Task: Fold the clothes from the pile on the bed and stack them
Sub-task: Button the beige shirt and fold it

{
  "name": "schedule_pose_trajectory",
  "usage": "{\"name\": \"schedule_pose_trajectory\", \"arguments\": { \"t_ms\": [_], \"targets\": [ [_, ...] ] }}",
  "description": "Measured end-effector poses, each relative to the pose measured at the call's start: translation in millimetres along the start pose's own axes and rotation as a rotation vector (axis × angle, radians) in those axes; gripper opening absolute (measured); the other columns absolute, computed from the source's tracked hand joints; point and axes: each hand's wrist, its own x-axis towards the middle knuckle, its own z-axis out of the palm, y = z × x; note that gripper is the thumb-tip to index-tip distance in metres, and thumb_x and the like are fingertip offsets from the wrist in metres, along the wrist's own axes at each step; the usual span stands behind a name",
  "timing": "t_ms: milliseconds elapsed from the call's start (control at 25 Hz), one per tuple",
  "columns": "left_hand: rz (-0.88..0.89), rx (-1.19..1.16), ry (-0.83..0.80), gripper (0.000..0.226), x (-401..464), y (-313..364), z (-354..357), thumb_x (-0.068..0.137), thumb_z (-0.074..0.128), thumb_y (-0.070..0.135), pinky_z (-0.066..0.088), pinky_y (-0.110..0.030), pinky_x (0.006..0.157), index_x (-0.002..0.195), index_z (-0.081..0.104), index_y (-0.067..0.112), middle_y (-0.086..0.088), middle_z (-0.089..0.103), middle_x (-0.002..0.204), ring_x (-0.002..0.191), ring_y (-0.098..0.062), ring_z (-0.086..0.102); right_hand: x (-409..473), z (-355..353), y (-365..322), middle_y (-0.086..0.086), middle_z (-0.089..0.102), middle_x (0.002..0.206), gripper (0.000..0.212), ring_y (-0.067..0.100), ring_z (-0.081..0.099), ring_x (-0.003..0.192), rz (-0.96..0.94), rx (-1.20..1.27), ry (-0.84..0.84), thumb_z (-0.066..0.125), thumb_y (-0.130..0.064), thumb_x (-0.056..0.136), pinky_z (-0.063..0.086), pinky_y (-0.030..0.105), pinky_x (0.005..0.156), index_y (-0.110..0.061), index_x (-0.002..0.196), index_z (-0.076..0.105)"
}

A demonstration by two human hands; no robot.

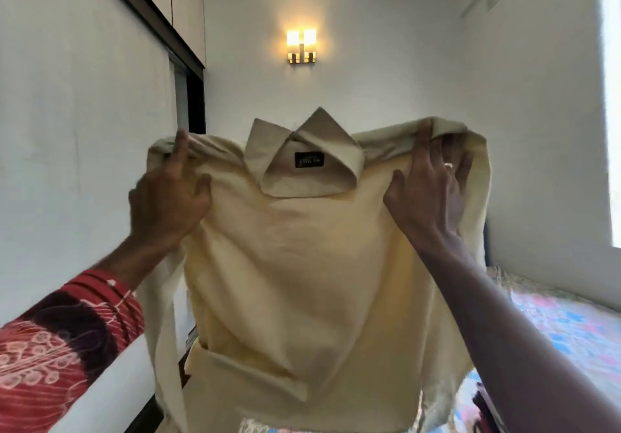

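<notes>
Our left hand (168,197) and right hand (426,190) pinch the cream shirt (285,264) by its shoulders above the bed (571,325); folding not yet begun, no stack visible.

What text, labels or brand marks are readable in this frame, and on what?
Dark neck label inside the collar of the cream shirt: pale lettering is there, but too blurred to read.
Nothing else carries text: the wall lamp, the wardrobe doors, the patterned bedspread and the red printed sleeve show only patterns or plain surfaces.
</notes>
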Motion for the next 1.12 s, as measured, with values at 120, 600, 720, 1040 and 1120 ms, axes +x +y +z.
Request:
{"name": "schedule_pose_trajectory", "arguments": {
  "t_ms": [120, 600, 720, 1040, 1120],
  "targets": [
    [0.045, 0.016, 0.112, 0.067, 18.7, 19.7, -33.4, 0.091, 0.055, 0.042, 0.049, -0.061, 0.084, 0.155, 0.04, 0.028, -0.034, 0.065, 0.112, 0.098, -0.058, 0.061, 31.4, -38.3, -4.2, 0.019, 0.04, 0.16, 0.083, 0.035, 0.023, 0.155, 0.008, -0.044, 0.066, 0.06, -0.029, 0.088, 0.009, 0.058, 0.127, -0.005, 0.16, 0.025],
    [-0.062, -0.133, -0.39, 0.069, -153.3, -66.9, 129.7, 0.091, 0.057, 0.035, 0.056, -0.05, 0.076, 0.157, 0.039, 0.028, -0.028, 0.07, 0.107, 0.087, -0.047, 0.069, -171.4, 87.9, 78.9, 0.017, 0.059, 0.144, 0.064, 0.037, 0.054, 0.133, 0.169, -0.107, -0.324, 0.051, -0.039, 0.094, 0.026, 0.062, 0.12, -0.01, 0.151, 0.046],
    [-0.094, -0.142, -0.63, 0.09, -255.6, -94.0, 184.2, 0.083, 0.064, 0.029, 0.056, -0.045, 0.069, 0.162, 0.021, 0.03, -0.025, 0.068, 0.116, 0.088, -0.046, 0.068, -262.2, 129.8, 115.9, 0.008, 0.064, 0.14, 0.055, 0.035, 0.071, 0.108, 0.234, -0.166, -0.494, 0.037, -0.045, 0.098, 0.029, 0.059, 0.119, -0.025, 0.145, 0.056],
    [0.075, -0.028, -0.451, 0.034, -328.8, -139.0, 299.2, 0.092, 0.056, 0.03, 0.055, -0.041, 0.053, 0.112, 0.078, 0.015, -0.01, 0.076, 0.086, 0.066, -0.033, 0.071, -314.6, 214.3, 168.4, 0.009, 0.062, 0.107, 0.014, 0.038, 0.059, 0.099, 0.071, -0.273, -0.407, 0.066, -0.026, 0.096, 0.033, 0.051, 0.086, -0.019, 0.086, 0.071],
    [-0.09, 0.012, -0.588, 0.027, -306.5, -143.1, 356.2, 0.095, 0.056, 0.031, 0.057, -0.043, 0.062, 0.102, 0.079, 0.019, -0.011, 0.075, 0.083, 0.07, -0.036, 0.07, -303.6, 261.0, 185.3, 0.009, 0.06, 0.117, 0.017, 0.036, 0.058, 0.11, 0.072, -0.266, -0.543, 0.062, -0.033, 0.098, 0.03, 0.05, 0.093, -0.02, 0.09, 0.068]
  ]
}}
